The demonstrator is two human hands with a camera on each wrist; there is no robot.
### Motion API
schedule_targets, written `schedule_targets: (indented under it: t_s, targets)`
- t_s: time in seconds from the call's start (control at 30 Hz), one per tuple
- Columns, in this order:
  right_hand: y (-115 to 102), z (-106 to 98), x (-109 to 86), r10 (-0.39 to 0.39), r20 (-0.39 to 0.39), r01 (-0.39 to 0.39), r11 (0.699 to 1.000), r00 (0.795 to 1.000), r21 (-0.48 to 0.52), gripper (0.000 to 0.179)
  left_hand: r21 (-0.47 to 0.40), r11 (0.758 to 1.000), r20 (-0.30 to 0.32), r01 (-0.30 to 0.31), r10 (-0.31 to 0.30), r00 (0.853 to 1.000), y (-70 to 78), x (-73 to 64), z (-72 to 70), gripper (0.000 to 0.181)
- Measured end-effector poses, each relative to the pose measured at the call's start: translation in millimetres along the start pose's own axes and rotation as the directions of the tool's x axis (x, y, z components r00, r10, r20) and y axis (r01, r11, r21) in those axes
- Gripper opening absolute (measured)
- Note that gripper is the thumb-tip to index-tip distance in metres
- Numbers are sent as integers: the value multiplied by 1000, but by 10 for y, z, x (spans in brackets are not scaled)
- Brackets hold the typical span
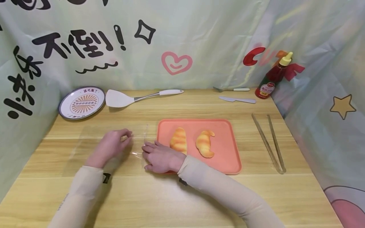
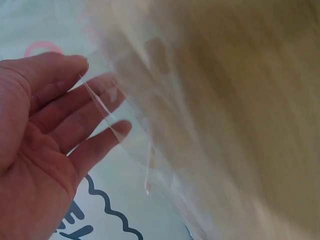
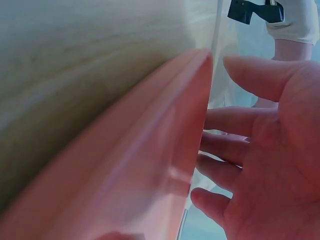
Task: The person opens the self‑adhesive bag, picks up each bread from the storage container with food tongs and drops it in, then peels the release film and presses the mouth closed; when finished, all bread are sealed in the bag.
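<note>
A sheet or bag of clear plastic (image 1: 138,154) lies on the table left of the pink tray (image 1: 225,148); its full outline is hard to make out. My left hand (image 1: 112,144) is over this plastic with fingers loosely bent. In the left wrist view, clear film (image 2: 150,165) crosses the fingertips, and thumb and fingers stand apart. My right hand (image 1: 162,157) reaches across the tray's left edge, fingers spread toward the plastic's right side. Two croissant-like breads sit on the tray: one bread (image 1: 179,139) partly behind the right hand, the other a curved bread (image 1: 204,144).
Metal tongs (image 1: 271,144) lie right of the tray. Along the back are a plate (image 1: 82,103), a white spatula (image 1: 119,98), a fork (image 1: 231,89), a table knife (image 1: 236,100) and a sauce bottle (image 1: 272,77). Printed cloth hangs behind and at both sides.
</note>
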State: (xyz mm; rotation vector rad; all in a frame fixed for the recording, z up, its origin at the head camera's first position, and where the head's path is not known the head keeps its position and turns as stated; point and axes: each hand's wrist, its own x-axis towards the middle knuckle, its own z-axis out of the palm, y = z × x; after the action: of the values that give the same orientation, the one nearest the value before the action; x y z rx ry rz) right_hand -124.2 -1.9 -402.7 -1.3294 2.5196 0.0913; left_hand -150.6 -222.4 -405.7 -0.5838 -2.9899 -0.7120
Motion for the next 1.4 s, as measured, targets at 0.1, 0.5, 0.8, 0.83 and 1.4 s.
schedule_targets:
  t_s: [0.1, 0.5, 0.8, 0.83, 1.4]
  targets:
    - [3, -1, 3, 1, -1, -1, 1000, 1000, 1, 61, -31, 999, -1, -13, 13, 1000, -8, -7, -32, 11]
    - [13, -3, 4, 12, 0, -12, 1000, 1000, -1, 63, 18, 998, -46, -53, 54, 997, -10, -61, -66, 9]
    - [20, -19, 3, 23, -13, -23, 1000, 1000, -6, 54, 50, 994, -96, -98, 103, 990, -5, -72, -87, 13]
    - [23, -17, 6, 23, -14, -23, 1000, 1000, -6, 53, 40, 994, -101, -102, 105, 989, -4, -73, -96, 12]
    - [29, -34, 18, 55, 34, -54, 998, 998, -12, 47, -57, 987, -207, -149, 135, 969, -30, -121, -257, 16]
